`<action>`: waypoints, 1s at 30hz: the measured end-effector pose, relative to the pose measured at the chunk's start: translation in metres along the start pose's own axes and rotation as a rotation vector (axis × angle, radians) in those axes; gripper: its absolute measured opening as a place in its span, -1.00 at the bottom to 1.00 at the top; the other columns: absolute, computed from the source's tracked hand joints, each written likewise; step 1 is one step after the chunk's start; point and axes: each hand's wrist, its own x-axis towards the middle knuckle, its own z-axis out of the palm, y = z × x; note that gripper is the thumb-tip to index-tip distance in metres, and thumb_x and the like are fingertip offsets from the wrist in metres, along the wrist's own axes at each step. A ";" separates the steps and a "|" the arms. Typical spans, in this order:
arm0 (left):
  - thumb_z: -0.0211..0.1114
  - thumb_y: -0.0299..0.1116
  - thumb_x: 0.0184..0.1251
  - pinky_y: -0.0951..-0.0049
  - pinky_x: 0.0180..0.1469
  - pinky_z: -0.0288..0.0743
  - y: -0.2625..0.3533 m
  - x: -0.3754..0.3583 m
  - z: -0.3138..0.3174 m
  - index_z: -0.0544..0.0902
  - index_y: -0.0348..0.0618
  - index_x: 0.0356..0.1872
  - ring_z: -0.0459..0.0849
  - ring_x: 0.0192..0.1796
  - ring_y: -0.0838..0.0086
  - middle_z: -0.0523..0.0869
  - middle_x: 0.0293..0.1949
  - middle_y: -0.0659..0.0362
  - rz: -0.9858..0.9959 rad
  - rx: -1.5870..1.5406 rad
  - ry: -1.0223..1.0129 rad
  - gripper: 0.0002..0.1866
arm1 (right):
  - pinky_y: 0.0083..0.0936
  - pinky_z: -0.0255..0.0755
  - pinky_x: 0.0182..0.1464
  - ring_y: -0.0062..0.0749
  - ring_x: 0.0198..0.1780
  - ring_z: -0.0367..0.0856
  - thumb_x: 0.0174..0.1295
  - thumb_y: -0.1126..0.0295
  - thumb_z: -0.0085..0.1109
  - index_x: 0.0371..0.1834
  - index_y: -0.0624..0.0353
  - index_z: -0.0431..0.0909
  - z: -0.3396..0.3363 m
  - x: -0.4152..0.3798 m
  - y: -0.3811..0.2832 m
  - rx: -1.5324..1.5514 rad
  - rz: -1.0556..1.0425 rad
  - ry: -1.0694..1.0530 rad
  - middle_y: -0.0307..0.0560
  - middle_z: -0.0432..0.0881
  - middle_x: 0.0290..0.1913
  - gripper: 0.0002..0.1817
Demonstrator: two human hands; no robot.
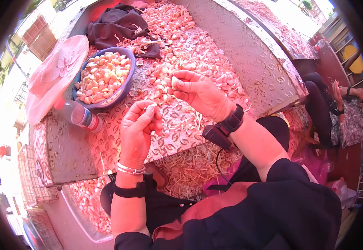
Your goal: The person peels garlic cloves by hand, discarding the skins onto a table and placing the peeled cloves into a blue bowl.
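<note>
Above the metal table (164, 139), my left hand (139, 125) is closed, thumb against the fingers, with a small pale bit, perhaps garlic skin, at its tips. My right hand (200, 92) pinches a pale garlic clove (174, 82) between thumb and index finger. The two hands are apart. Left of them stands a blue bowl (125, 88) full of peeled cloves (104, 77). Behind the hands, unpeeled cloves and loose skins (198, 50) are heaped over the table.
A pink hat (56, 79) and a plastic bottle (81, 116) lie left of the bowl. Dark cloth (116, 27) lies at the back. Below the table are a tub of cloves (90, 204) and straw (189, 171). Another person's hands (348, 92) show at the right.
</note>
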 end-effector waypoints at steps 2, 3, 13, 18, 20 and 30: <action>0.12 -0.44 0.33 0.62 -0.49 0.42 0.006 -0.009 0.014 0.50 -0.22 -0.16 0.53 -0.50 0.53 0.57 -0.43 0.15 -0.007 0.001 -0.022 -0.87 | -0.58 0.53 0.01 -0.40 -0.11 0.62 0.25 0.52 0.08 0.00 0.27 0.46 0.001 -0.006 -0.005 0.043 0.005 -0.043 -0.07 0.61 -0.12 -0.74; 0.14 -0.44 0.31 0.61 -0.49 0.43 0.010 -0.015 0.020 0.50 -0.24 -0.18 0.55 -0.50 0.52 0.59 -0.42 0.13 -0.008 -0.023 -0.097 -0.87 | -0.64 0.53 -0.06 -0.43 -0.12 0.62 0.24 0.51 0.08 0.04 0.25 0.44 -0.001 -0.008 -0.005 0.038 0.014 -0.013 -0.09 0.60 -0.09 -0.71; 0.31 -0.50 0.19 0.42 -0.45 0.51 0.056 -0.093 0.150 0.61 -0.36 -0.28 0.62 -0.46 0.29 0.64 -0.43 0.01 0.301 -0.166 -1.001 -0.87 | -0.72 0.43 -0.33 -0.63 -0.37 0.54 0.20 0.47 0.14 -0.10 0.19 0.53 -0.005 -0.046 -0.028 -0.138 0.106 -0.003 -0.26 0.58 -0.34 -0.80; 0.23 -0.49 0.26 0.40 -0.47 0.47 0.059 -0.114 0.179 0.59 -0.35 -0.32 0.60 -0.47 0.24 0.61 -0.44 0.00 0.226 -0.168 -1.102 -0.90 | -0.72 0.42 -0.36 -0.63 -0.41 0.54 0.17 0.50 0.15 -0.10 0.19 0.54 0.005 -0.068 -0.036 -0.147 0.125 0.026 -0.25 0.59 -0.35 -0.78; 0.21 -0.47 0.29 0.38 -0.47 0.47 0.050 -0.122 0.186 0.58 -0.35 -0.33 0.60 -0.47 0.23 0.60 -0.43 -0.01 0.309 -0.209 -1.089 -0.89 | -0.73 0.42 -0.37 -0.63 -0.42 0.54 0.17 0.50 0.15 -0.11 0.18 0.54 0.005 -0.075 -0.033 -0.174 0.167 -0.015 -0.26 0.59 -0.36 -0.79; -0.01 -0.52 0.38 0.41 -0.43 0.47 0.046 -0.125 0.209 0.58 -0.41 -0.27 0.59 -0.44 0.26 0.60 -0.38 -0.04 0.646 -0.128 -1.073 -0.80 | -0.72 0.43 -0.41 -0.64 -0.44 0.55 0.17 0.45 0.20 -0.16 0.19 0.55 0.007 -0.091 -0.019 -0.152 0.184 -0.070 -0.26 0.60 -0.39 -0.81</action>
